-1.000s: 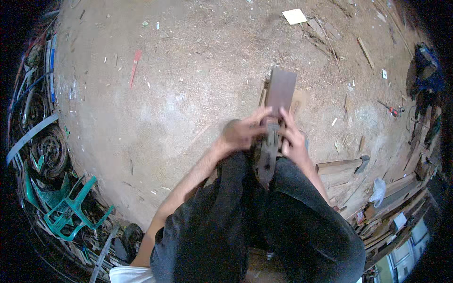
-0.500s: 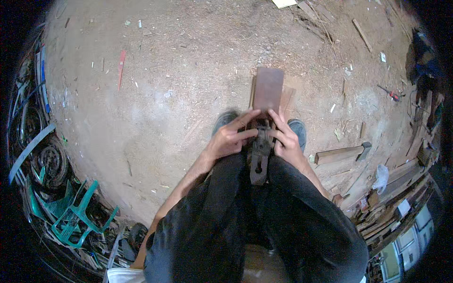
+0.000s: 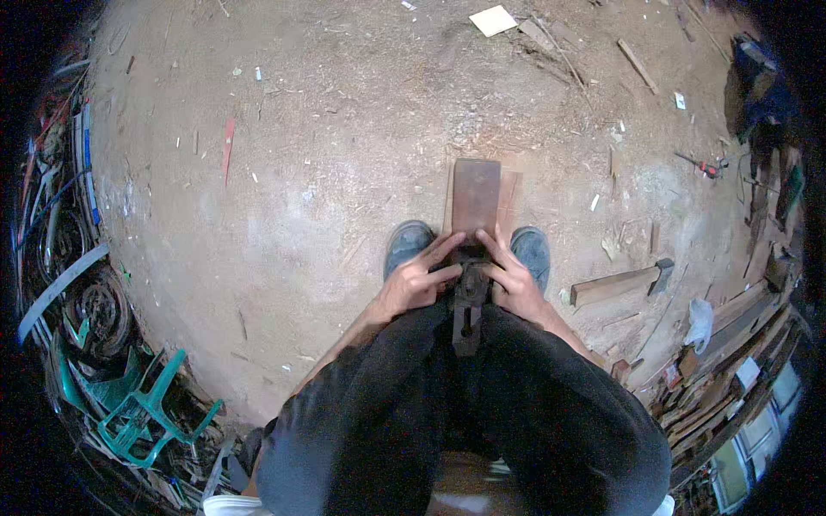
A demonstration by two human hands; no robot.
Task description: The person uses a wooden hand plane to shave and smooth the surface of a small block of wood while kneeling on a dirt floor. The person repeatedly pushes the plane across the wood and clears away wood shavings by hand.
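A long dark wooden tool with a broad flat rectangular end [image 3: 475, 199] stands between my knees, its narrow lower part [image 3: 467, 322] running down between my thighs. My left hand [image 3: 416, 279] grips its middle from the left, two fingers stretched across it. My right hand [image 3: 513, 281] holds the same spot from the right. Both hands meet over a dark metal fitting at the tool's waist, which they partly hide. My two blue shoes [image 3: 408, 244] sit on the dirt on either side of the flat end.
Dusty ground with wood chips spreads ahead. A short plank [image 3: 613, 285] lies to the right, stacked timber [image 3: 728, 361] beyond it. A green plastic chair [image 3: 138, 413] and old tyres [image 3: 90, 310] crowd the left edge. A pale square scrap [image 3: 492, 20] lies far ahead.
The view has tilted down and steadied, so the tool now stands more upright between my shoes. Both hands have stayed wrapped on its middle, shifting their fingers slightly.
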